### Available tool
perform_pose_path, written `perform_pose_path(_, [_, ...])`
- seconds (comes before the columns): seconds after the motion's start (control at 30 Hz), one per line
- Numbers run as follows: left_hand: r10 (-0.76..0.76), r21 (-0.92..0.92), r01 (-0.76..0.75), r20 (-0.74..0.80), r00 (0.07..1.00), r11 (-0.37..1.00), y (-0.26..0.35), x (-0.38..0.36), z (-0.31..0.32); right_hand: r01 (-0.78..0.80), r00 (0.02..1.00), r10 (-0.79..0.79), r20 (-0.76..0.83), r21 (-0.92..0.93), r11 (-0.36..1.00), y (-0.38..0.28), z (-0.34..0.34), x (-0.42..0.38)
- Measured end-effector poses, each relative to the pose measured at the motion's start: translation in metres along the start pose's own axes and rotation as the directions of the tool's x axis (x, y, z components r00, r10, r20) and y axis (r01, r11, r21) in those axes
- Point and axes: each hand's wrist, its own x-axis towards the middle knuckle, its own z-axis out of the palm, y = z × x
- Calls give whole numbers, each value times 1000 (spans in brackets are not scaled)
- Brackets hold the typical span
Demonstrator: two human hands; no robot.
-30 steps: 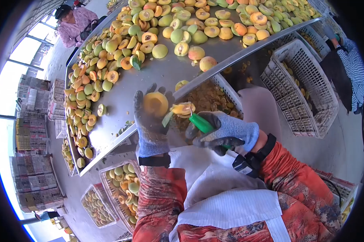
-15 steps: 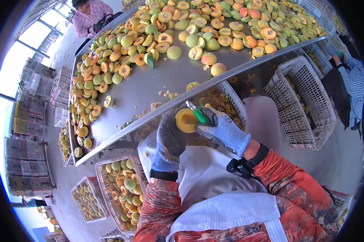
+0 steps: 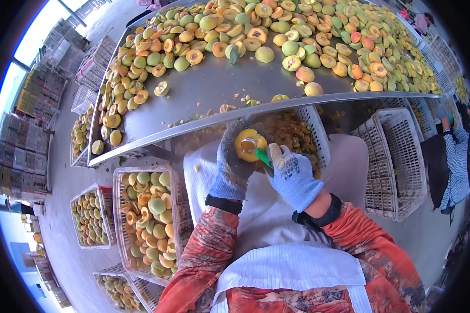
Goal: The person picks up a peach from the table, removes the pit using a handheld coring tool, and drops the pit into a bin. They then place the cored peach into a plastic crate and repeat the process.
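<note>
My left hand [image 3: 229, 166], in a grey-and-blue work glove, grips a yellow peach half [image 3: 243, 152] with its cut face up. The gloved right hand [image 3: 296, 176] is closed around the green handle of a pitting tool [image 3: 264, 156]. The tool's curved metal end lies against the middle of the cut face. Both hands are over my lap, just below the front edge of the metal table [image 3: 193, 96]. Whether a stone is still inside the half is hard to make out.
Many peach halves [image 3: 214, 31] are heaped on the table. A crate [image 3: 313, 136] with small stone-like bits stands under its edge. Crates of peaches [image 3: 149, 221] are at my left, nested white crates [image 3: 388, 167] at my right. A co-worker [image 3: 454, 161] is at far right.
The tool's metal end has moved from above the peach half onto its cut face. My view has shifted, so more of the left-hand crates shows.
</note>
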Motion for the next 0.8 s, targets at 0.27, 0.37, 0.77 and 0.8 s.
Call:
perform_pose_path(0.27, [-203,-447,53,-296,933,893,7,0,2,204,975,-221,-16,-327,923,-16,16,-9])
perform_pose_path(0.37, [-141,-417,-34,-380,914,908,6,-4,-1,223,975,-223,11,-75,972,-21,12,-7])
perform_pose_path(0.77, [230,8,-250,-418,879,968,45,-33,-34,254,919,-369,140,507,824,-64,23,27])
perform_pose_path(0.8, [477,425,-318,-347,807,848,42,-25,-38,-45,920,-239,311,688,725,-61,16,32])
